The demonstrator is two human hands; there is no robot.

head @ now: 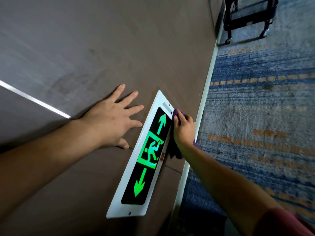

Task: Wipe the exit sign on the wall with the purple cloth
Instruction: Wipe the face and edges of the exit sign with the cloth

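The exit sign [146, 155] is a long white-framed panel low on the brown wall [119, 48], with a black face, two green arrows and a green running figure. My right hand [184, 130] is closed on the purple cloth [179, 155] and presses it against the sign's floor-side edge, near its far end. Most of the cloth is hidden under the hand; purple shows above the fingers and below the wrist. My left hand [112, 118] lies flat on the wall with fingers spread, just beside the sign's other long edge.
A white skirting strip [206, 92] runs along the foot of the wall. Blue carpet with orange dashes [264, 103] covers the floor. A black wheeled cart [247, 19] stands against the wall further along.
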